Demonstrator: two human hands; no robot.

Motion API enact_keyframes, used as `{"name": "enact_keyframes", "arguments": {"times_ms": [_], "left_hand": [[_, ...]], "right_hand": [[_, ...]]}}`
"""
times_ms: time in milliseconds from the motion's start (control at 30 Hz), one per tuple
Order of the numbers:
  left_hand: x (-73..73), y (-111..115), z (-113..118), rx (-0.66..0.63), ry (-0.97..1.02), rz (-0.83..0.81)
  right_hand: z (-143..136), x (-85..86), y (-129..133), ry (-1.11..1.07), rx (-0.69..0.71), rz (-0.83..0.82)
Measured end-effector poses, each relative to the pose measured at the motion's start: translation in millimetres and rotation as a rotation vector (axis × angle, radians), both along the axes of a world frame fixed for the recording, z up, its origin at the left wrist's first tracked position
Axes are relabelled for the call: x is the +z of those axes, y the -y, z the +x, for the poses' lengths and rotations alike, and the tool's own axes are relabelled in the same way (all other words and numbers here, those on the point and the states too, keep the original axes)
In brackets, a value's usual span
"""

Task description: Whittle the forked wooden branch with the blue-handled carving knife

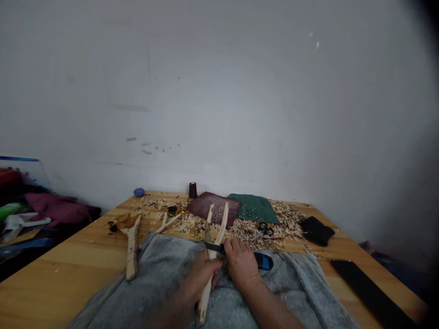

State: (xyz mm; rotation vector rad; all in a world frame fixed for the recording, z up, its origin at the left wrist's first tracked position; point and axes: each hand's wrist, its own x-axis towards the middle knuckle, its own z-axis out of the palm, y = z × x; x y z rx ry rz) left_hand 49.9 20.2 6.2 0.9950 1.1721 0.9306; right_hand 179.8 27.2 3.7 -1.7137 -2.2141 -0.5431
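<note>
A pale, peeled forked branch (pixel 205 296) stands tilted over the grey cloth (pixel 164 274), its two prongs pointing away from me. My left hand (pixel 203 270) is wrapped round its stem below the fork. My right hand (pixel 240 261) is closed on the handle of a knife (pixel 213 247), whose dark blade lies across the wood at the fork. Some bark remains on the left prong. Beside my right hand a blue and black object (pixel 264 261) rests on the cloth.
Wood shavings (pixel 286 219) cover the table's back, around maroon (pixel 209 201) and green sheets (pixel 257 208), scissors (pixel 263 230) and a thread spool (pixel 192 190). Another forked piece (pixel 131 253) lies left. A black pouch (pixel 316 230) and a long black object (pixel 370 290) lie right.
</note>
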Motion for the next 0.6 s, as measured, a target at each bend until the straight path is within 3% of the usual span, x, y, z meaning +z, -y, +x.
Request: {"name": "enact_keyframes", "arguments": {"times_ms": [300, 533, 600], "left_hand": [[3.4, 1, 0, 0.001, -0.08, 0.103], [1.4, 1, -1, 0.027, -0.115, 0.103], [-0.8, 0, -2, 0.038, -0.109, 0.108]], "right_hand": [[5, -3.4, -9, 0.015, -0.04, 0.043], [50, -0.1, -31, -0.083, -0.326, -0.002], [53, 0.9, -31, -0.105, -0.325, 0.004]]}}
